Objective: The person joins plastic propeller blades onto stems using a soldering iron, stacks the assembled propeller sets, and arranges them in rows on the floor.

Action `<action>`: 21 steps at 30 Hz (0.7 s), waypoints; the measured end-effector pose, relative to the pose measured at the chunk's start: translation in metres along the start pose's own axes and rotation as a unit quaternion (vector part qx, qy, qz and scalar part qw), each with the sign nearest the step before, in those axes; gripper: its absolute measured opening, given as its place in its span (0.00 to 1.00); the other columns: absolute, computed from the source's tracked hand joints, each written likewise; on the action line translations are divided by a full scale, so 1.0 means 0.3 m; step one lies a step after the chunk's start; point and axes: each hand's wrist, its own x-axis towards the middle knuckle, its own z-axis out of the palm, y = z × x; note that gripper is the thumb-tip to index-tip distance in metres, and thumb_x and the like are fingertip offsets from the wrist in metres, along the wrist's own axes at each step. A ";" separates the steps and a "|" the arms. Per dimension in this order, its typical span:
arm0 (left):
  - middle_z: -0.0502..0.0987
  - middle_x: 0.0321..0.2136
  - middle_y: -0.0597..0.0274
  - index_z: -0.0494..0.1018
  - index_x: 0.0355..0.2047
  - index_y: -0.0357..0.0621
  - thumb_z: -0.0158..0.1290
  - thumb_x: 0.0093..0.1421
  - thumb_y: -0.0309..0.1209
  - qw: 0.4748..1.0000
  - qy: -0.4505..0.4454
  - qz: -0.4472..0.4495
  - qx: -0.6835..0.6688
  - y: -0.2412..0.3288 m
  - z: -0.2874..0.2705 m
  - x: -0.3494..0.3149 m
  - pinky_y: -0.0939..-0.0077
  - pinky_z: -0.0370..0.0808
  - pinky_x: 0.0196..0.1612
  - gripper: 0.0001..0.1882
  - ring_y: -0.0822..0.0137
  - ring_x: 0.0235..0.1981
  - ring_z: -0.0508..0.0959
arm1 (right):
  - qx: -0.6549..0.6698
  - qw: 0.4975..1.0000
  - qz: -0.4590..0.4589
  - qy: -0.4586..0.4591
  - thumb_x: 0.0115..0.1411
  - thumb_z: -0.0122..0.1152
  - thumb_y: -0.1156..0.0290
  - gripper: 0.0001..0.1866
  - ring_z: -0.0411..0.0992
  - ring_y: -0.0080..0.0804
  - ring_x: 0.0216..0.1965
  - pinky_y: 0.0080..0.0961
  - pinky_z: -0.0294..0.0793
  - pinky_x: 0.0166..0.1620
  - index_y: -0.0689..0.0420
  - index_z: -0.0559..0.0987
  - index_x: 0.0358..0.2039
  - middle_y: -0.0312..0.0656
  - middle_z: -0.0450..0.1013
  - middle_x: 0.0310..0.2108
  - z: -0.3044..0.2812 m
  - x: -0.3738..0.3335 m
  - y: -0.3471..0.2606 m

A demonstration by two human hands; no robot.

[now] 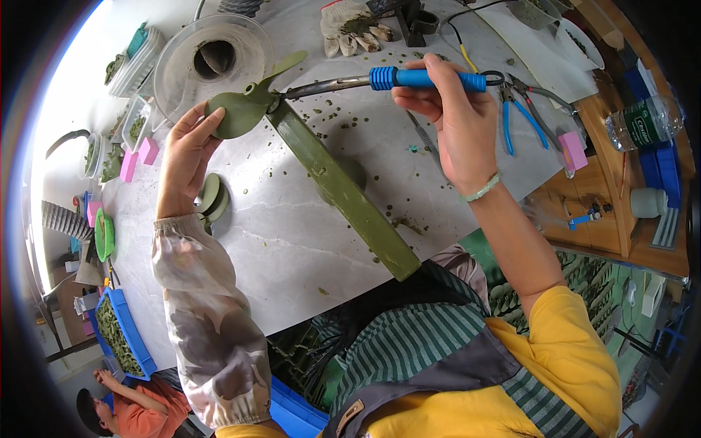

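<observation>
My left hand [186, 157] pinches a rounded blade of a green propeller-like piece [241, 117] between thumb and fingers. This piece meets the far end of a long green square bar [339, 186], which slants down toward my lap. In my right hand [464, 135] is a soldering iron [431, 80] with a blue handle, held like a pen. Its metal tip reaches the piece's hub, right by the bar's end; whether it touches is too small to tell. Beside my left wrist lie several green rounded pieces [212, 197].
A clear round basin [252, 40] with a duct opening stands at the far left. Beyond the iron lie a stained glove [352, 29] and blue-handled pliers [522, 120]. Green crumbs dot the grey tabletop [285, 248]. Another person [139, 412] sits at the lower left, near a blue tray [150, 365].
</observation>
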 end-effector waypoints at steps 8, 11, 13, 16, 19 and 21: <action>0.78 0.40 0.58 0.71 0.47 0.35 0.53 0.60 0.27 1.000 -0.005 0.004 -0.005 -0.002 0.000 0.003 0.78 0.74 0.47 0.15 0.70 0.40 0.78 | 0.008 1.000 -0.006 0.001 0.61 0.57 0.66 0.13 0.78 0.33 0.27 0.25 0.81 0.35 0.67 0.77 0.33 0.46 0.76 0.29 -0.002 0.004 0.007; 0.78 0.40 0.58 0.71 0.47 0.35 0.53 0.60 0.27 1.000 -0.004 0.003 -0.002 0.001 0.003 0.002 0.78 0.74 0.47 0.15 0.70 0.40 0.78 | 0.006 1.000 -0.002 -0.003 0.61 0.57 0.66 0.13 0.78 0.33 0.27 0.25 0.81 0.34 0.67 0.77 0.33 0.46 0.76 0.29 -0.005 0.001 0.004; 0.78 0.40 0.58 0.71 0.47 0.35 0.53 0.60 0.27 1.000 -0.002 0.002 0.002 0.002 0.006 0.003 0.78 0.74 0.47 0.15 0.70 0.40 0.78 | 0.004 1.000 0.000 -0.006 0.61 0.57 0.67 0.13 0.78 0.33 0.27 0.25 0.81 0.34 0.67 0.77 0.33 0.46 0.76 0.29 -0.007 -0.001 0.002; 0.78 0.40 0.57 0.72 0.46 0.35 0.53 0.60 0.27 1.000 -0.003 0.003 0.007 0.004 0.007 0.002 0.79 0.74 0.47 0.15 0.70 0.40 0.78 | 0.007 1.000 0.001 -0.005 0.61 0.58 0.66 0.13 0.78 0.33 0.27 0.25 0.81 0.34 0.66 0.77 0.33 0.46 0.76 0.30 -0.006 -0.004 -0.002; 0.78 0.40 0.57 0.72 0.46 0.35 0.53 0.60 0.27 1.000 -0.002 0.002 0.009 0.004 0.004 0.004 0.79 0.74 0.46 0.14 0.70 0.40 0.78 | 0.004 1.000 -0.002 -0.006 0.61 0.58 0.67 0.13 0.78 0.33 0.27 0.26 0.82 0.34 0.66 0.77 0.33 0.46 0.76 0.30 -0.003 -0.011 -0.011; 0.78 0.40 0.58 0.72 0.46 0.34 0.53 0.60 0.27 1.000 0.001 0.003 0.011 0.004 0.007 0.004 0.79 0.74 0.46 0.14 0.70 0.40 0.78 | 0.003 1.000 0.004 -0.009 0.61 0.58 0.67 0.13 0.78 0.33 0.27 0.26 0.82 0.34 0.66 0.77 0.33 0.46 0.76 0.30 -0.005 -0.011 -0.010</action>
